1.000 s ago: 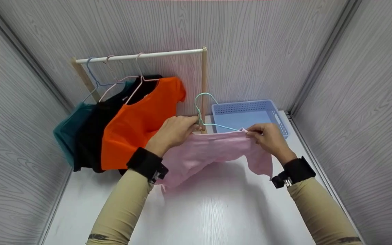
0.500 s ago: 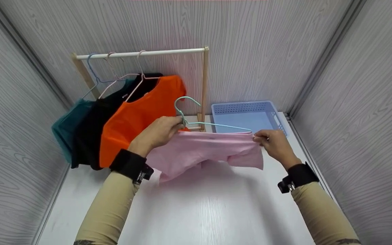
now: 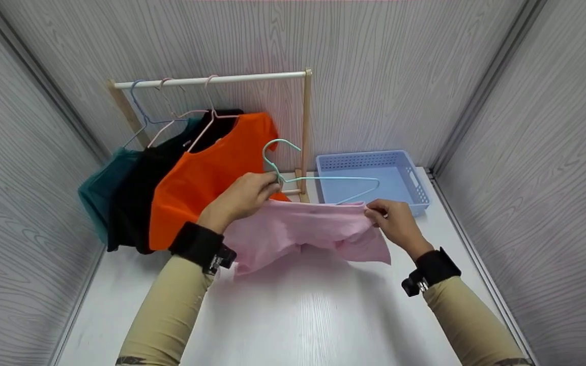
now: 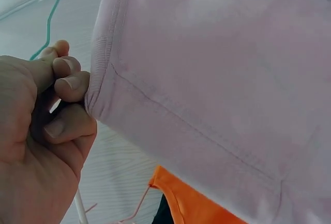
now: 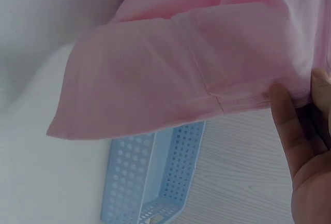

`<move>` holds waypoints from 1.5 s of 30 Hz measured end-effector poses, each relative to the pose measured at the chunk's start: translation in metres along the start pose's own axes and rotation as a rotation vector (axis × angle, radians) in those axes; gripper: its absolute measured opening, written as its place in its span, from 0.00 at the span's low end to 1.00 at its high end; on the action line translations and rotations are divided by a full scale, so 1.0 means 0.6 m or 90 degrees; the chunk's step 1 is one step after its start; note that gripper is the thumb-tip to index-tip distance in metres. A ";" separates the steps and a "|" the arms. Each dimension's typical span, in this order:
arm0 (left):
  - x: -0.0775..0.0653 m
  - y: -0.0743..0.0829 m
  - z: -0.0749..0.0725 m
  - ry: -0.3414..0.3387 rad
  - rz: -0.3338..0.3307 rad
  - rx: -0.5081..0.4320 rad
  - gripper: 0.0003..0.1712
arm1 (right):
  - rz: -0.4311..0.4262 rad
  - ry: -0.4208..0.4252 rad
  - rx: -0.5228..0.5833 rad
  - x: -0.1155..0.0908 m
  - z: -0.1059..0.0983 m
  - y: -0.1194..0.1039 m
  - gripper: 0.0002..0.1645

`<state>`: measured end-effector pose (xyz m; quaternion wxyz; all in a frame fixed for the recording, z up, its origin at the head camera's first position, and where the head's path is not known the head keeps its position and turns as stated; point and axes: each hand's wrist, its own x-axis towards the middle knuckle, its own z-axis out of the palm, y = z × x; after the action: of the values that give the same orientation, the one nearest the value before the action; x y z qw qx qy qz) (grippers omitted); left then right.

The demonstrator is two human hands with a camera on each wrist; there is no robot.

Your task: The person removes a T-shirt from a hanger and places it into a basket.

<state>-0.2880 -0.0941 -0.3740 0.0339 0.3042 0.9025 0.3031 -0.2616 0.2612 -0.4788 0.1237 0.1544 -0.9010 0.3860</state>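
A pink T-shirt [image 3: 318, 223] is stretched between both hands, its neckline edge uppermost and its cloth hanging over the table. My left hand [image 3: 244, 195] grips a mint-green clothes hanger [image 3: 339, 178] at the base of its hook, with fingers right at the shirt's ribbed collar in the left wrist view. The hanger's right arm sticks out above the collar, while its lower bar runs down behind the collar edge. At the other end, my right hand [image 3: 392, 218] pinches the collar between thumb and fingers. The hanger's left part is hidden by the left hand and the shirt.
A clothes rack [image 3: 252, 78] stands at the back left. On it hang an orange T-shirt [image 3: 196, 188], a black garment [image 3: 130, 198] and a teal garment [image 3: 94, 198]. Behind the right hand sits a blue perforated basket [image 3: 417, 188]. Walls enclose the white table [image 3: 303, 315].
The left hand has moved left with the hanger and shirt. The right hand has shifted slightly left and down, and the hanger's right end now shows above the collar.
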 end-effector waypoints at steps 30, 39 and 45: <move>0.075 0.044 0.044 0.087 -0.122 -0.006 0.12 | -0.079 -0.267 0.051 -0.018 0.142 -0.077 0.03; 0.070 0.019 0.006 0.124 -0.195 -0.083 0.14 | -0.025 -0.267 0.045 -0.051 0.132 -0.014 0.04; 0.078 0.013 -0.022 0.145 -0.272 -0.185 0.17 | 0.040 -0.290 0.043 -0.104 0.114 0.037 0.03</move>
<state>-0.3252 -0.0691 -0.3531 0.0382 0.0632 0.8913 0.4474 -0.2195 0.2370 -0.5608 -0.1002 0.2135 -0.8965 0.3750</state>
